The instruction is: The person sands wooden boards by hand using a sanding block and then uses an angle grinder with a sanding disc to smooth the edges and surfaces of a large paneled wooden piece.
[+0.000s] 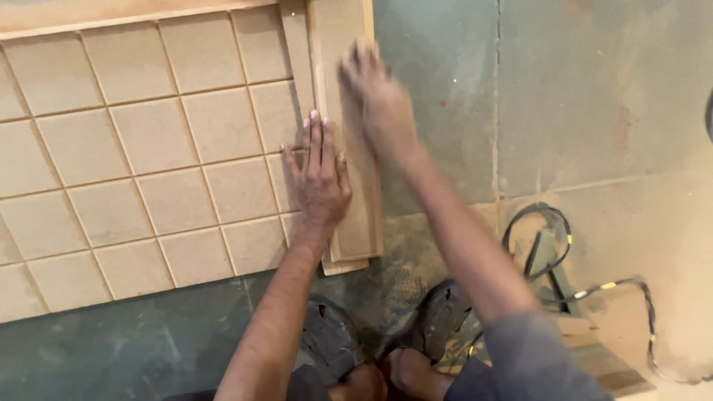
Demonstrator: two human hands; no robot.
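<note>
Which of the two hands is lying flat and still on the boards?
The left hand, palm down across the grooved panel and the strip. The right hand is blurred, higher up the strip.

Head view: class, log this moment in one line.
left hand: flat on wooden strip | right hand: blurred over strip | grooved panel: on floor

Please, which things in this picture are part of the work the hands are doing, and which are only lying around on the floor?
Part of the work:
- left hand, flat on the grooved panel's edge
- right hand, blurred, on the narrow board strip
- grooved panel with a square grid

Only lying around:
- black cable on the floor
- sawdust on the floor
</note>
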